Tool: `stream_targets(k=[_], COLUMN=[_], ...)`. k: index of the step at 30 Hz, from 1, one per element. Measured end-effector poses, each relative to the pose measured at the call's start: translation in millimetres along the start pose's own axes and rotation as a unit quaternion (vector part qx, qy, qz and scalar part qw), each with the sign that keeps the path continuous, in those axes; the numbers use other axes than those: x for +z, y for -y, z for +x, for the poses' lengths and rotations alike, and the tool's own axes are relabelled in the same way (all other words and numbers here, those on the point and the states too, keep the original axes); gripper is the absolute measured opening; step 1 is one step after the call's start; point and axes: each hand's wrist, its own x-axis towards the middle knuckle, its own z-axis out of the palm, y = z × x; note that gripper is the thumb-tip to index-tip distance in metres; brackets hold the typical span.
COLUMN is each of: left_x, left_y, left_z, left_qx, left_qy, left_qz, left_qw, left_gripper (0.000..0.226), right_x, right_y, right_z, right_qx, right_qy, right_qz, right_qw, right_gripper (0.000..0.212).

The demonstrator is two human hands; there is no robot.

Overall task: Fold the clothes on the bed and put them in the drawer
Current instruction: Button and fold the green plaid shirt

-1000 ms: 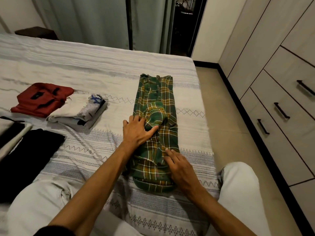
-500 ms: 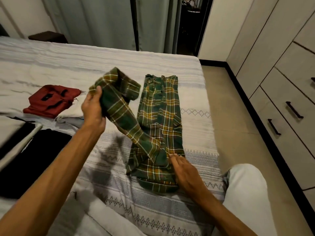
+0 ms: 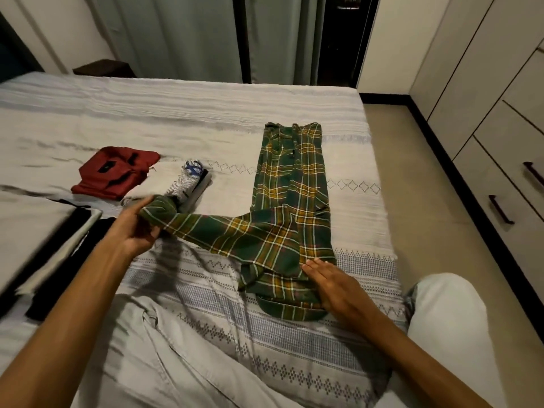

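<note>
The person's pale trouser legs (image 3: 447, 325) lay nearest, on either side of the near end of the green plaid shirt (image 3: 291, 207), which was spread lengthwise on the bed (image 3: 182, 119). The right hand (image 3: 332, 287) rested flat on the shirt's near end, fingers straight and together, pressing the cloth to the bedcover. The left hand (image 3: 134, 228), out to the left of the shirt, gripped the cuff end of one sleeve (image 3: 212, 231) with curled fingers; that sleeve stretched sideways from the shirt's body, lifted a little off the cover. Left of the shirt, beyond the left hand, sat a folded grey and white stack (image 3: 191, 184), and just left of that a folded red garment (image 3: 114, 172). Further left of the shirt, nearer the person, lay dark and pale folded pieces (image 3: 50, 240). Right of the shirt, across a strip of floor, stood the drawers (image 3: 500, 184) with dark handles. Beyond the shirt's far end, past the bed, hung grey curtains (image 3: 182, 36).
</note>
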Motion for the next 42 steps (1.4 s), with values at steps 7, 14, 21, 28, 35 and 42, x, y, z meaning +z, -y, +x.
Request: stream_targets(k=[7, 14, 21, 28, 35, 42], left_x=[8.2, 84.8, 197.9, 333.2, 381.2, 274.0], left_y=[-18.8, -70.2, -72.7, -20.8, 32.1, 73.9], left_z=[10.7, -2.7, 10.8, 43.2, 99.4, 158.8], left_qx=[0.314, 0.405, 0.378, 0.368, 0.263, 0.242], left_qy=[-0.019, 0.030, 0.054, 0.089, 0.184, 0.178], left_qz=[0.111, 0.357, 0.435, 0.502, 0.692, 0.708], left_qw=[0.943, 0.841, 0.815, 0.778, 0.647, 0.640], left_gripper=[0.017, 0.034, 0.021, 0.014, 0.075, 0.051], right_x=[-1.8, -11.3, -55.4, -33.9, -1.3, 7.7], right_y=[-3.4, -6.9, 16.4, 52.1, 16.3, -18.4], right_z=[-2.3, 4.0, 73.4, 133.5, 153.3, 158.4], right_qx=[0.008, -0.024, 0.068, 0.110, 0.281, 0.357], right_qy=[0.039, 0.017, -0.108, 0.020, -0.072, -0.014], right_qz=[-0.001, -0.004, 0.372, 0.540, 0.699, 0.761], right_qw=[0.999, 1.000, 0.919, 0.834, 0.653, 0.541], right_gripper=[0.055, 0.056, 0.071, 0.090, 0.036, 0.010])
